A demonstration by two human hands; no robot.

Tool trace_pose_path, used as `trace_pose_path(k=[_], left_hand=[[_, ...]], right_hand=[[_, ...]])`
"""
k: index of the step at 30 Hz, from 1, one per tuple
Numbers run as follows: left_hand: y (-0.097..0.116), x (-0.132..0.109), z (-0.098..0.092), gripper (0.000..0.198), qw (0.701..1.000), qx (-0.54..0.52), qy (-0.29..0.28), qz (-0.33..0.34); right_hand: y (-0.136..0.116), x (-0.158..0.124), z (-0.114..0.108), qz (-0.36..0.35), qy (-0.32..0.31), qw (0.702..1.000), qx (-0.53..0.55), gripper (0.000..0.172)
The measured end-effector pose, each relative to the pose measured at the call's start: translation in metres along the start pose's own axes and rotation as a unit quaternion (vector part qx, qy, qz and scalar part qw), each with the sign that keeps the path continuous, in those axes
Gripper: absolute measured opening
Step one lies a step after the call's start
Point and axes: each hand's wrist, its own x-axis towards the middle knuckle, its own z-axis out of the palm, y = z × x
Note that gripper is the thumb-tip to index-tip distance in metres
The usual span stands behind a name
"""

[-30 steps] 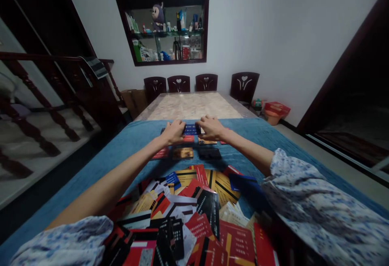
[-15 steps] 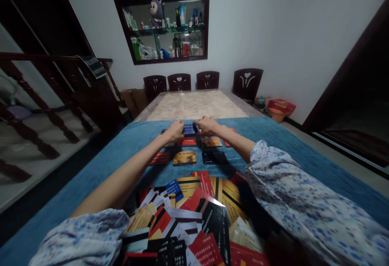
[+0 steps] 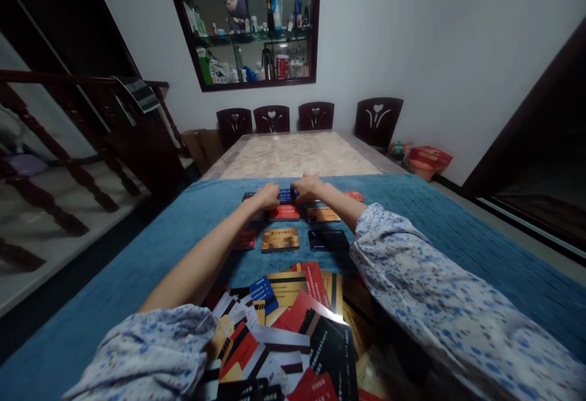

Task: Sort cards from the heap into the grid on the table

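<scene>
Both my arms reach to the far row of cards on the blue cloth. My left hand (image 3: 267,196) pinches the left end of a blue card (image 3: 285,195), fingers bent. At its right end, my right hand (image 3: 306,188) has its fingers curled round the edge. Whether it is one card or a small stack I cannot tell. Just nearer lie a red card (image 3: 284,212) and an orange-gold card (image 3: 323,214). A further row holds a gold card (image 3: 280,240), a dark blue card (image 3: 328,240) and a red card (image 3: 245,240) partly behind my left arm.
A loose heap of mixed cards (image 3: 284,328) lies close to me, between my forearms. The blue cloth (image 3: 151,279) covers the near part of the table, with a patterned top (image 3: 297,154) beyond. Dark chairs (image 3: 315,116) stand along the far end.
The blue card between my hands looks lower and flatter, and both hands have come down slightly with it. The view has shifted a little.
</scene>
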Motion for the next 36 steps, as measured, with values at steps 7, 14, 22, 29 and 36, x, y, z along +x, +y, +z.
trace_pose_path(k=[7, 14, 22, 29, 36], left_hand=[[-0.002, 0.007, 0.000, 0.028, 0.999, -0.013, -0.034, 0.003], [-0.003, 0.017, -0.004, 0.026, 0.998, -0.014, -0.068, -0.003], [0.000, 0.021, -0.003, 0.032, 0.996, -0.007, -0.085, -0.004], [0.000, 0.022, -0.005, 0.031, 0.996, -0.001, -0.093, -0.004], [0.007, 0.015, -0.014, 0.033, 0.997, 0.012, -0.081, 0.005]], right_hand=[[-0.003, 0.010, 0.002, 0.014, -0.016, 1.000, 0.006, 0.048], [-0.004, 0.023, 0.004, 0.039, -0.037, 0.998, 0.016, 0.054], [-0.003, 0.032, 0.006, 0.045, -0.048, 0.998, 0.024, 0.056], [-0.003, 0.027, 0.002, 0.036, -0.053, 0.998, 0.029, 0.052], [-0.002, 0.026, 0.002, 0.037, -0.048, 0.998, 0.034, 0.053]])
